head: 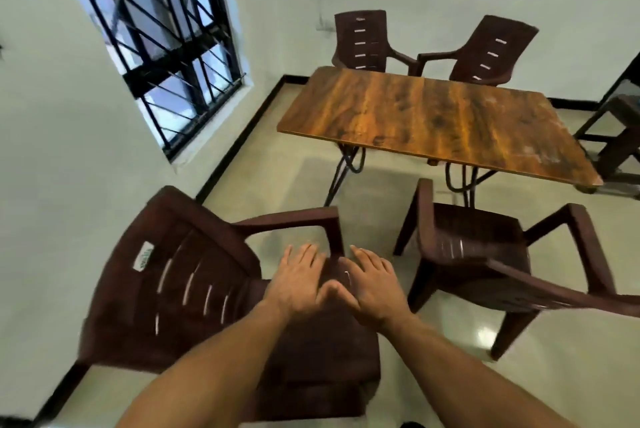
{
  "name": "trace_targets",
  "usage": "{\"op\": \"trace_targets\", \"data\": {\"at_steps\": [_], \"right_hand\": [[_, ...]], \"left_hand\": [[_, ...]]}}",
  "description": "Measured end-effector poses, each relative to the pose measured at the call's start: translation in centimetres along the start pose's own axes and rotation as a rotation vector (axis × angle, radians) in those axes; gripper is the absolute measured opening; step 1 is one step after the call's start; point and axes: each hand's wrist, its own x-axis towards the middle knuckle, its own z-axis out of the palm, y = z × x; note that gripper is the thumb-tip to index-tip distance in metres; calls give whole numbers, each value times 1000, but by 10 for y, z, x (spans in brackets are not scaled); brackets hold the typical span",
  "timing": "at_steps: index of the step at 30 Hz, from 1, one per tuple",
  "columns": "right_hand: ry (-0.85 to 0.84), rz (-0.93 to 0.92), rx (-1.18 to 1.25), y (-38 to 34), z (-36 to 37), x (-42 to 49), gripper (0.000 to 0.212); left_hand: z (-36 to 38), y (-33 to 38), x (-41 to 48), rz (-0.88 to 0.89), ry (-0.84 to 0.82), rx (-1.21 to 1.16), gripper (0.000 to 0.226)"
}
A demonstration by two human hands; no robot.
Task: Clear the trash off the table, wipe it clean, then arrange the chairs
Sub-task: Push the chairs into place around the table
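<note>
My left hand [298,283] and right hand [374,289] lie spread flat, fingers straight and thumbs meeting, over the seat of the nearest brown chair [180,275]. I cannot tell whether they press on it. That chair stands apart from the counter [433,115], its back toward the window [156,46] wall. To the right, a second chair [478,247] sits at the counter's near edge. Beyond the wooden top stand a far left chair [362,39] and a far right chair [491,49].

The white label [143,256] on the near chair [204,244] is blurred, unreadable.
</note>
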Motion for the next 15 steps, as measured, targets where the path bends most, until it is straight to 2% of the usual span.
{"op": "trace_targets", "data": {"at_steps": [2,3,5,7,11,15], "right_hand": [[-7,-22,44,-57,13,11,91],[-11,-55,61,-91,23,15,92],[-67,-126,71,-155,39,21,78],[-90,-172,95,-205,53,25,66],[-96,-234,154,-302,76,36,65],[-183,-150,346,-373,100,45,66]], "left_hand": [[-3,-51,-26,-70,-1,44,98],[-4,-79,-46,-114,8,48,91],[-6,-128,-82,-198,17,28,74],[-7,-169,-112,-259,-1,22,68],[-7,-245,-168,-397,-50,65,67],[-4,-294,-197,-388,-81,-17,56]]}}
